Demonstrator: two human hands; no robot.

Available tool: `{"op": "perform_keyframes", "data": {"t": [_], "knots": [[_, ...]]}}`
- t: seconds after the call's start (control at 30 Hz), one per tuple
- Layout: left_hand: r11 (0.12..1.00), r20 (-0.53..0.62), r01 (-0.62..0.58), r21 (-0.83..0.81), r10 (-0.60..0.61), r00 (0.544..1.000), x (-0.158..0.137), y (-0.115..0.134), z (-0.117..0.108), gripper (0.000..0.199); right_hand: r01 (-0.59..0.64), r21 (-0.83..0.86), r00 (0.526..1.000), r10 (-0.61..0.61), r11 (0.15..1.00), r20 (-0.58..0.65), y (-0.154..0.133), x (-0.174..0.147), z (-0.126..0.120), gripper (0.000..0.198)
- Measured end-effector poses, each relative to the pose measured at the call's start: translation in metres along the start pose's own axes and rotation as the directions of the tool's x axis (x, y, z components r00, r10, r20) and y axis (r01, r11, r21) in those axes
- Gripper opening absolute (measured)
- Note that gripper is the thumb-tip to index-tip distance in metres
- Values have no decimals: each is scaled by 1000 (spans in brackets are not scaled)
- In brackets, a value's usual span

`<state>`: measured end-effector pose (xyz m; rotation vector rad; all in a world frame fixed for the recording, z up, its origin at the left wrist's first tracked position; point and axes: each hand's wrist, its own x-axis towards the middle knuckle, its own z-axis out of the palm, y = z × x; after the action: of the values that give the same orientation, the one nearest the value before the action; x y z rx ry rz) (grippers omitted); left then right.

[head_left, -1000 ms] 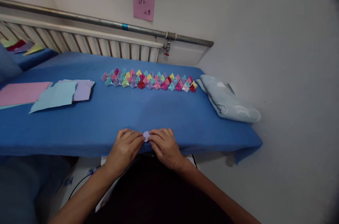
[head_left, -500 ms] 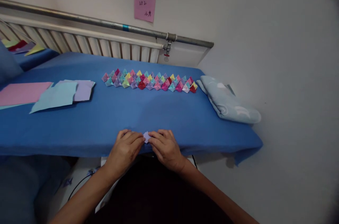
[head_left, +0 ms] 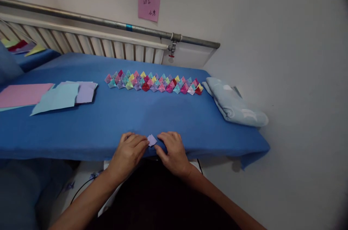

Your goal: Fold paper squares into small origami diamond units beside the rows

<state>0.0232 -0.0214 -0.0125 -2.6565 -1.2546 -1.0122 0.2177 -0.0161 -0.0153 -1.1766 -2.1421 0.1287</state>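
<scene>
A small folded piece of lilac paper [head_left: 152, 140] lies near the front edge of the blue-covered surface, between my two hands. My left hand [head_left: 131, 150] pinches its left corner, fingers pressed together. My right hand [head_left: 172, 152] is on the other side, with thumb and fingers apart and nothing held between them; its thumb tip is close to the paper's right corner. Behind them, several small folded paper shapes [head_left: 153, 87] in pink, blue, yellow, red and purple stand in tight rows.
To the left lie sheets of pink paper [head_left: 25, 95], light blue paper [head_left: 57, 97] and lilac paper [head_left: 86, 93]. A folded pale blue cloth [head_left: 231, 103] rests at the right end. Along the back wall run a radiator [head_left: 103, 46] and a metal pipe [head_left: 89, 20].
My right hand has let go of the lilac paper and moved slightly right, its thumb and fingers spreading. More of the paper shows. My left hand stays where it was.
</scene>
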Motion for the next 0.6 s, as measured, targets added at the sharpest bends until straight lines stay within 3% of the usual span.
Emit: {"op": "perform_keyframes", "data": {"t": [0.6], "knots": [[1000, -7, 3, -8, -3, 1000, 0, 1, 0, 17, 91, -94, 995, -86, 991, 56, -1, -2, 0, 23]]}}
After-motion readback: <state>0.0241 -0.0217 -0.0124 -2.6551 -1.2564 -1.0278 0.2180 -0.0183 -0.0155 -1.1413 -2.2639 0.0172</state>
